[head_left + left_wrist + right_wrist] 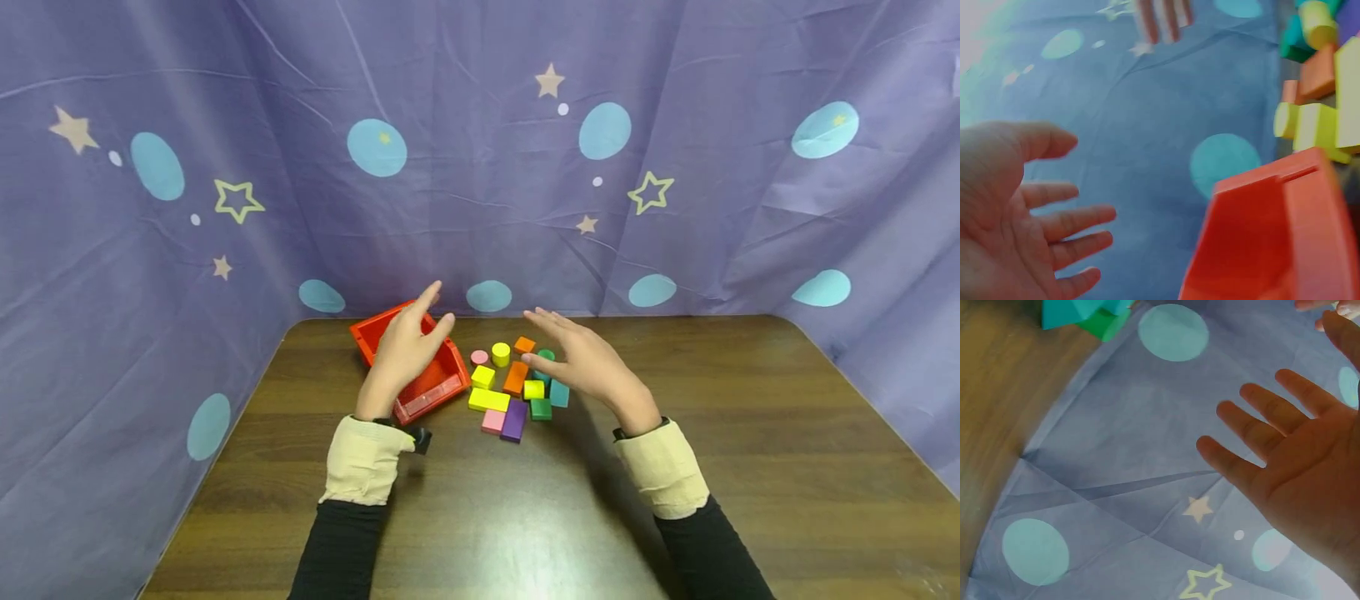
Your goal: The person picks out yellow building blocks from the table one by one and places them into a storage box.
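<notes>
My left hand (407, 350) hovers over a red plastic box (433, 383), its fingers spread and holding nothing. In the left wrist view that hand (1029, 212) is apart from the box (1247, 237). Above the right side of a group of toy blocks, my right hand (588, 358) is raised with its fingers extended; the right wrist view shows its palm (1310, 462) bare. Among the blocks are a yellow bar (489, 400), a purple block (513, 421), an orange block (516, 377), a pink block (493, 421) and a green block (541, 409). The right hand partly covers a teal-green cylinder (546, 356).
A brown wooden table (480, 517) carries the box and blocks. Behind it and along both sides hangs a purple curtain (480, 225) with stars and blue ovals. Both wrists wear cream cuffs, the left one (363, 462) beside a small black device (422, 440).
</notes>
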The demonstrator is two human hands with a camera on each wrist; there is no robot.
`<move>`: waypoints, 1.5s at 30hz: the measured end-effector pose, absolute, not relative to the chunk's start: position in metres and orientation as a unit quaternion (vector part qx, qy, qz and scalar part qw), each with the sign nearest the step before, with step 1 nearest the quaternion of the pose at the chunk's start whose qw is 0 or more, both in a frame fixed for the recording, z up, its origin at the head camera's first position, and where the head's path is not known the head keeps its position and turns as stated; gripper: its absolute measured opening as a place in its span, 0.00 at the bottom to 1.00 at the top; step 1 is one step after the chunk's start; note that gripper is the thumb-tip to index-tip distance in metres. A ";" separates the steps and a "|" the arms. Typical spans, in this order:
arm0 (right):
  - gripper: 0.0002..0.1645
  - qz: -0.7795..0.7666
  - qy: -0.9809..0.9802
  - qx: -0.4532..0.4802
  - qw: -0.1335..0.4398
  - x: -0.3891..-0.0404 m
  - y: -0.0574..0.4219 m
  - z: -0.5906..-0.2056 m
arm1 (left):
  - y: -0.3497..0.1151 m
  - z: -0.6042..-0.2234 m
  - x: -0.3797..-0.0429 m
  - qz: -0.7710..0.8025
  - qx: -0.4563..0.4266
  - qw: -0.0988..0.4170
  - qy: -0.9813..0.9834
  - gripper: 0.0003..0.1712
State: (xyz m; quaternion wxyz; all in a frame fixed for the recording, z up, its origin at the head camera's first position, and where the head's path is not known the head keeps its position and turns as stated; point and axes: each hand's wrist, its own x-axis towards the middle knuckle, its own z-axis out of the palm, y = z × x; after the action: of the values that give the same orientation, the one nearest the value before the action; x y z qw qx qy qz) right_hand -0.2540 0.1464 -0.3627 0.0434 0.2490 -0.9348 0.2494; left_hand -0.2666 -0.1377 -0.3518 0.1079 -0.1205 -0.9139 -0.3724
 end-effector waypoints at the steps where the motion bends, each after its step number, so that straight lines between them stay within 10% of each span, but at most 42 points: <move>1: 0.41 0.249 -0.934 0.252 0.052 -0.253 0.145 -0.361 | -0.143 -0.349 -0.266 -0.388 -0.109 0.118 -0.908 0.35; 16: 0.28 0.189 -0.920 0.323 0.117 -0.240 0.127 -0.338 | -0.199 -0.330 -0.264 -0.451 0.083 0.127 -0.879 0.34; 37: 0.23 0.017 -0.925 0.379 0.007 -0.255 0.121 -0.354 | -0.226 -0.358 -0.272 -0.539 0.167 -0.027 -0.825 0.41; 45: 0.21 -0.008 -0.916 0.400 -0.015 -0.264 0.117 -0.356 | -0.234 -0.367 -0.274 -0.580 0.153 -0.049 -0.799 0.23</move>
State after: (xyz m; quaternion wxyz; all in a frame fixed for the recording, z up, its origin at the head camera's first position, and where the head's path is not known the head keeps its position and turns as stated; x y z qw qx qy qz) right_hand -0.2640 0.1173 -0.3563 -0.0147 0.4001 -0.9163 -0.0085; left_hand -0.2736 -0.2336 -0.3668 -0.0488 0.1525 -0.7987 -0.5800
